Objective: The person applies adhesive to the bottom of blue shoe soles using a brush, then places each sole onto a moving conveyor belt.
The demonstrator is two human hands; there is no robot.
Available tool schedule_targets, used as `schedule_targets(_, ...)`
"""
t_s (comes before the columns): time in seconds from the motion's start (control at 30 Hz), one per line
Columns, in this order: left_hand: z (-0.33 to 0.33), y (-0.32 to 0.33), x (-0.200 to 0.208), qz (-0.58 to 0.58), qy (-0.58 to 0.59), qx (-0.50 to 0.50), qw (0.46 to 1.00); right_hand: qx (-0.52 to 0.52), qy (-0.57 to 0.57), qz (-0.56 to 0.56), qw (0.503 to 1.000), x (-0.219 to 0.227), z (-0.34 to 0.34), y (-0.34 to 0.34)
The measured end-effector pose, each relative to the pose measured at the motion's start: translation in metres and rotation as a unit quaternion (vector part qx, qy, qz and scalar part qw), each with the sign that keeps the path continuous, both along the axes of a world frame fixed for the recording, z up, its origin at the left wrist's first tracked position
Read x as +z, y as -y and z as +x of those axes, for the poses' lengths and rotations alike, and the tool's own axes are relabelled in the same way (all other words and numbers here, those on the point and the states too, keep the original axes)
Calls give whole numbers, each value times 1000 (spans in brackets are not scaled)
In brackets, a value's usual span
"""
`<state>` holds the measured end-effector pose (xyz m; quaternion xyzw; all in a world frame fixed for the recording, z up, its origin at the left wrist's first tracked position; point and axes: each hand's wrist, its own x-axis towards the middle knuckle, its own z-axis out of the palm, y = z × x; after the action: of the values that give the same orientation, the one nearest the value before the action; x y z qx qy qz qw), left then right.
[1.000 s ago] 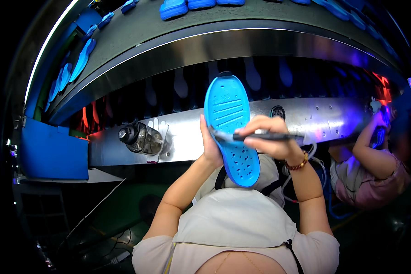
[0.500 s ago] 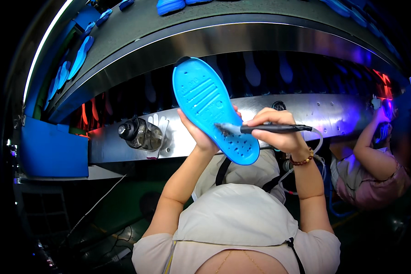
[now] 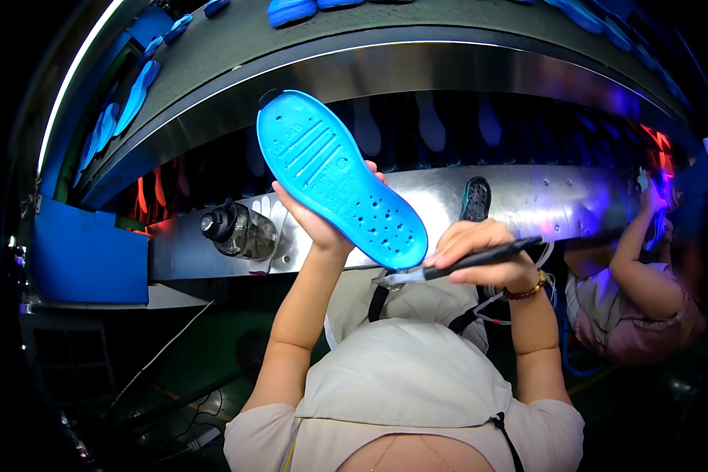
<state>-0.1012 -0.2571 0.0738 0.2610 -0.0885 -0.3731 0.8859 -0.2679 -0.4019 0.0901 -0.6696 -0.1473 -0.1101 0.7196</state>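
Observation:
A bright blue shoe sole, with raised ridges and many small holes, tilts over the bench with its face toward me. My left hand is closed around it from behind and along its left edge; fingertips show past the right edge. My right hand grips a brush with a black handle and pale head. Its bristle end points left, just below the sole's lower end; whether they touch is unclear. A whitish tube shows beside my right hand.
On the metal bench stand a dark-capped bottle, beside a white glove, and a dark perforated shoe piece. Beyond runs a conveyor belt with blue soles. A co-worker sits at the right.
The sole has shifted left and slightly up in my left hand. The brush has come off the sole's holed face to below its lower edge. The dark shoe piece is now uncovered.

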Motion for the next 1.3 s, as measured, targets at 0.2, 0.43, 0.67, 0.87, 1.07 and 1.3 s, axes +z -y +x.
schedule_targets(0.2,7,2,3,12,37,-12,999,-56,4,-95,994,-6,2,-6)
schedule_targets(0.43,-4,9,24,1,31,-53,998,-86,-123,238,960,-15,6,-14)
schedule_targets(0.67,-9,-16,1,-16,52,-188,981,-26,-123,53,991,7,0,-13)
schedule_targets(0.87,11,-3,21,102,76,-379,917,-1,-46,-84,995,17,10,-3)
schedule_targets(1.07,18,-6,22,193,47,-446,873,78,-7,-88,993,37,7,14)
schedule_targets(1.3,24,-9,23,255,121,-507,814,114,-28,-216,969,51,5,20)
